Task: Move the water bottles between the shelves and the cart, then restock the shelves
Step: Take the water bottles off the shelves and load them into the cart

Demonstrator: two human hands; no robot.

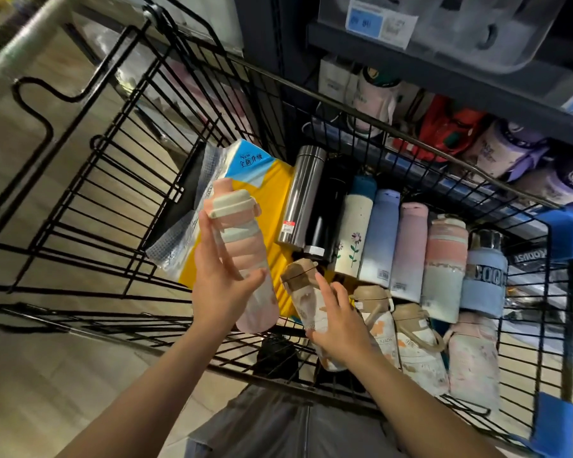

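Note:
My left hand (222, 285) grips a tall pink and pale-green striped bottle (245, 256) with a cream lid, held upright above the black wire cart (119, 180). My right hand (339, 322) grips a white bottle with a brown lid (303, 292) at the cart's near edge. Several more bottles lie side by side in the cart: a steel flask (300, 196), a black one (328, 213), a cream flowered one (353, 239), a blue one (379, 239), pink ones, and two brown-lidded ones (407, 338).
A yellow and blue tissue pack (268, 193) lies in the cart under the bottles. Dark store shelves (477, 54) stand behind the cart, holding purple, red and white bottles (500, 150). Blue bumpers (563, 233) cap the cart's right corners. Wooden floor lies to the left.

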